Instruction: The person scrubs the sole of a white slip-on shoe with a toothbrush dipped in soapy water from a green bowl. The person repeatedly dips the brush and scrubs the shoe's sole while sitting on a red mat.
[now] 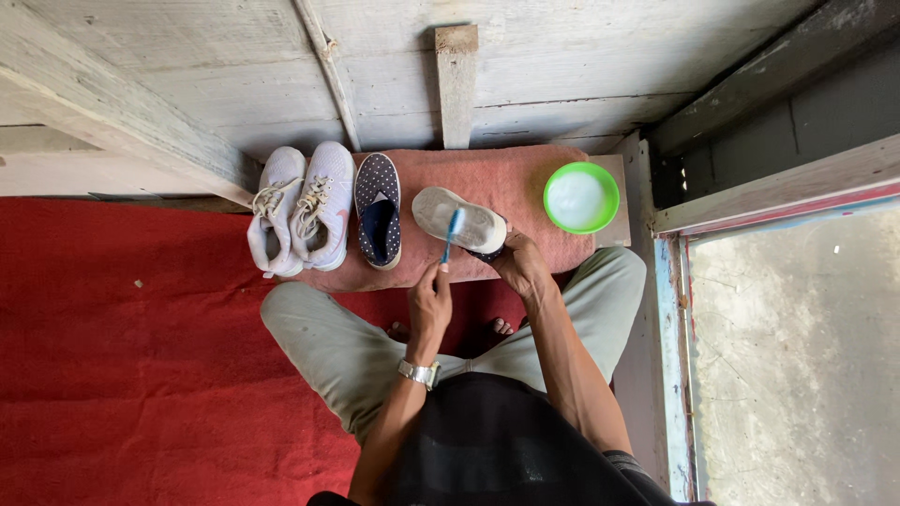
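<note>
Shoe [459, 221] sole-up, right hand [521, 265] gripping it | left hand [430, 302] pinching blue toothbrush [452, 233], bristles on sole | step: scrubbing | next likely needs dipping at green bowl [581, 198], far right.

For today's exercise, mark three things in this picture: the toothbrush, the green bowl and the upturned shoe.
toothbrush [452, 230]: head view, on its blue handle.
green bowl [552, 190]: head view, on its left rim.
upturned shoe [473, 221]: head view, on its pale sole.

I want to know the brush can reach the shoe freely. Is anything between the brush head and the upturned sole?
Nothing visible. The left hand holds the blue toothbrush with its head over the pale sole of the shoe, which the right hand steadies. The spotted shoe lies off to the side.
</note>
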